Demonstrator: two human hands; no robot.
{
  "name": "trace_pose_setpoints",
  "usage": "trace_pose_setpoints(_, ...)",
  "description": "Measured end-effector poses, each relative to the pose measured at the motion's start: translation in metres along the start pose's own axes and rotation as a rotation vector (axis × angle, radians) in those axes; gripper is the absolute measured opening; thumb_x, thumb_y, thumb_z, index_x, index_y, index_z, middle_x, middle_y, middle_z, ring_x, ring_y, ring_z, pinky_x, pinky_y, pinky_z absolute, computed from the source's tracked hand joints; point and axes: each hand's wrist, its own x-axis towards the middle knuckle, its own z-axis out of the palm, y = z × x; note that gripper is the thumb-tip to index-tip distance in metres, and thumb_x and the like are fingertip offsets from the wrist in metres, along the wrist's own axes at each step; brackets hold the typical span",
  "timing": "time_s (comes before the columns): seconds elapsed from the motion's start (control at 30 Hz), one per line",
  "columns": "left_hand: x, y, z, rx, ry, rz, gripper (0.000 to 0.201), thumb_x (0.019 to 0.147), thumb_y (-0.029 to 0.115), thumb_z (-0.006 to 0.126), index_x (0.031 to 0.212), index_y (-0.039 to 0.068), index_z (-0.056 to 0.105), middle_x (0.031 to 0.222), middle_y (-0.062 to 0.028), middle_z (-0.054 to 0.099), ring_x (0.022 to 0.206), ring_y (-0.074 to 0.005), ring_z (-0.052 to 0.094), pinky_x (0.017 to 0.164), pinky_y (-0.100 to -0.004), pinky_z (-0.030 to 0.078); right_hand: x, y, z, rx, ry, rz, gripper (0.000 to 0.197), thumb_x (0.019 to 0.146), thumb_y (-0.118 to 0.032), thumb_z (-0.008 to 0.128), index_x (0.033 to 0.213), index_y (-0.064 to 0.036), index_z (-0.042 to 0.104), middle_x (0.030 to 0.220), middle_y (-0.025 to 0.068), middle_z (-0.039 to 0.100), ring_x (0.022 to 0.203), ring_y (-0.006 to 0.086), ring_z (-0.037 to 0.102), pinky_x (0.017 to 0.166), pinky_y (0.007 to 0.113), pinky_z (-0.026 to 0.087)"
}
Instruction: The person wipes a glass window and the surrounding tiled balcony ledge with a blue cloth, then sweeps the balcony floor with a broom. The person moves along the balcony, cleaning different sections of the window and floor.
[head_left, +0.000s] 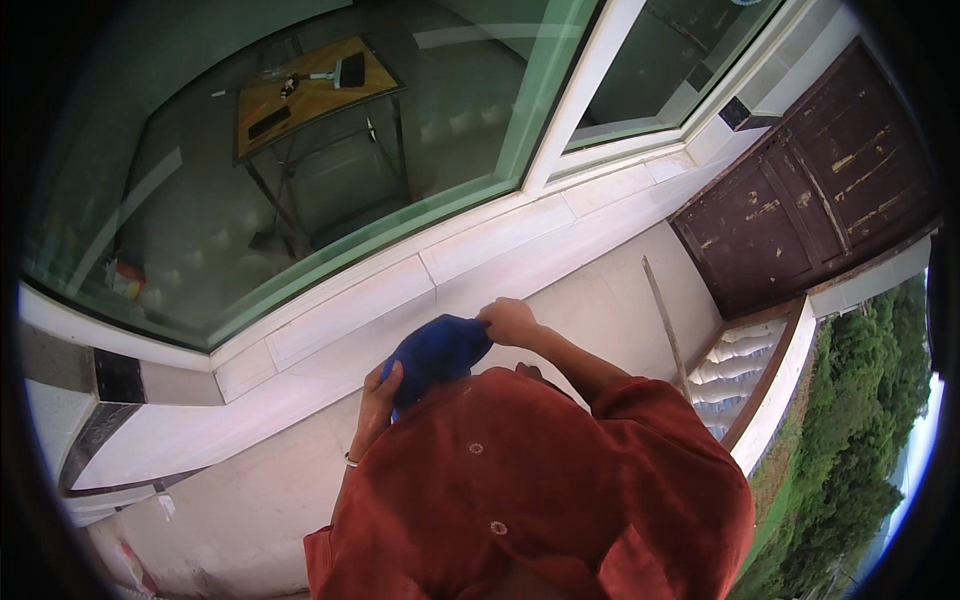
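A dark blue cloth (pixel 440 352) is stretched between my two hands, just in front of my red shirt. My left hand (pixel 378 398) grips its lower left edge, thumb over the fabric. At the upper right corner my right hand (pixel 512 322) pinches the cloth between closed fingers. Part of the cloth's lower side is hidden behind the shirt. A large window (pixel 440 150) with a white frame stands ahead of my hands, above a pale tiled sill (pixel 350 314).
Behind the glass stands a small wooden-topped table (pixel 300 90) with a brush (pixel 349 71) on it. A worn brown door (pixel 800 190) is at the right. A thin stick (pixel 664 315) leans near a white balustrade (pixel 735 370), with green trees (pixel 860 430) beyond.
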Motion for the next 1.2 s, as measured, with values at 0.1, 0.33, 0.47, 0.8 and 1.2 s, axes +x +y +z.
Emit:
trace_pose_setpoints(0.1,0.032,-0.018,0.044,0.045,-0.115,0.007,0.047,0.106,0.037,0.052,0.128,-0.004,0.062,0.117,-0.0082,0.069,0.107,-0.0165,0.063,0.096,-0.0308,0.048,-0.033,0.083,0.011,0.786,0.04,-0.11,0.029,0.075,-0.004,0.058,0.099,-0.0026,0.076,0.088,0.0101,0.071,0.084,0.0188,0.064,0.081,0.03,0.05)
trace_pose_setpoints(0.33,0.08,-0.008,0.201,-0.014,-0.129,-0.015,0.049,0.106,0.041,0.049,0.129,-0.001,0.059,0.115,-0.0079,0.069,0.101,-0.0168,0.064,0.092,-0.0308,0.049,-0.11,0.21,-0.038,1.502,0.371,0.077,0.036,0.074,-0.001,0.056,0.107,0.0029,0.071,0.091,0.004,0.068,0.085,0.0149,0.062,0.084,0.028,0.047)
trace_pose_setpoints(0.47,0.103,-0.003,0.272,0.126,-0.251,0.092,0.047,0.107,0.04,0.047,0.131,0.001,0.058,0.112,-0.0052,0.068,0.097,-0.0144,0.062,0.089,-0.0288,0.047,-0.14,0.268,-0.064,1.62,0.473,0.133,0.039,0.073,0.001,0.056,0.11,0.0033,0.069,0.095,0.0042,0.068,0.089,0.0156,0.061,0.088,0.029,0.045)
trace_pose_setpoints(0.8,0.129,-0.014,0.322,0.122,-0.162,0.175,0.042,0.108,0.034,0.048,0.133,0.001,0.057,0.111,0.0003,0.064,0.098,-0.009,0.054,0.091,-0.0279,0.043,-0.138,0.314,-0.131,1.688,0.743,-0.101,0.043,0.076,-0.001,0.058,0.117,0.0049,0.065,0.114,0.0089,0.07,0.111,0.0207,0.062,0.108,0.035,0.039)
trace_pose_setpoints(1.2,0.206,-0.026,0.288,0.324,-0.097,0.465,0.031,0.105,0.02,0.051,0.129,0.001,0.058,0.125,-0.0099,0.058,0.114,-0.0203,0.055,0.103,-0.0343,0.039,-0.07,0.265,-0.228,1.379,0.778,-0.261,0.029,0.086,-0.013,0.073,0.108,0.0052,0.067,0.139,0.011,0.048,0.112,0.0189,0.053,0.099,0.032,0.041)
